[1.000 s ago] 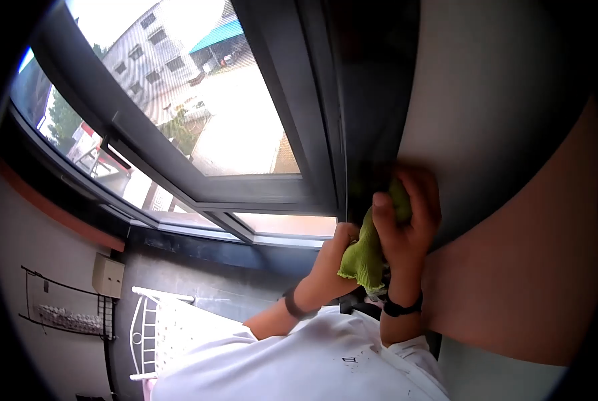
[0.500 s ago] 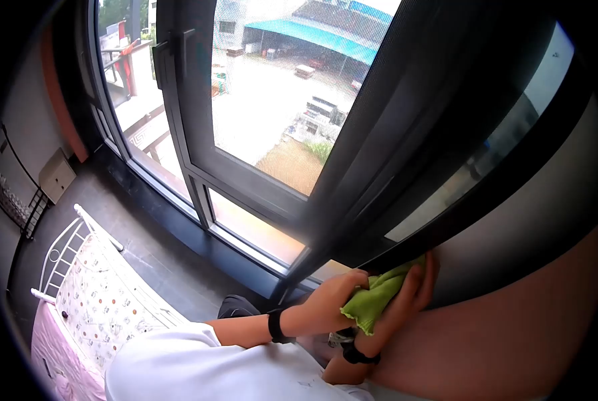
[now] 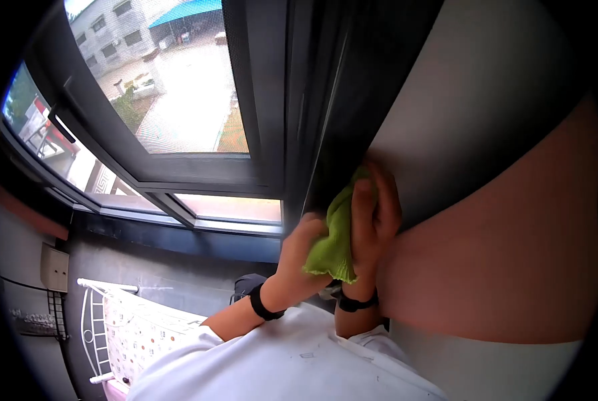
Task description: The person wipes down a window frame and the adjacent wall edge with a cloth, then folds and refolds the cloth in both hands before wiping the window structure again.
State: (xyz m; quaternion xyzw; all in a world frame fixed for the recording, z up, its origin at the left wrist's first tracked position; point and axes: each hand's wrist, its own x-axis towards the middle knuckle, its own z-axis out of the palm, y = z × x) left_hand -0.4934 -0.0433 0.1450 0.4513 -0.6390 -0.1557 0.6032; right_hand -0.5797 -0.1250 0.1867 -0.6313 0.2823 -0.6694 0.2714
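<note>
A crumpled green cloth [image 3: 335, 244] is bunched between my two hands. My left hand [image 3: 303, 252] grips its left side, with the fingertips hidden behind the cloth. My right hand [image 3: 374, 217] is wrapped round its upper right part, fingers pointing up. Both hands are up against the dark frame [image 3: 352, 100] at the right side of the window, beside the pale wall panel [image 3: 469, 100]. The lower edge of the cloth hangs loose, with a frilled hem.
A window [image 3: 178, 100] with a dark frame and a handle [image 3: 61, 125] fills the upper left. Below it stands a white metal bed [image 3: 95, 327] with a patterned sheet. A small beige box [image 3: 55, 269] and a black rack [image 3: 57, 314] are at the far left.
The view has swung back and forth, shifting the window and bed. Both hands, still on the green cloth, now appear higher in view than half a second ago, against the dark frame.
</note>
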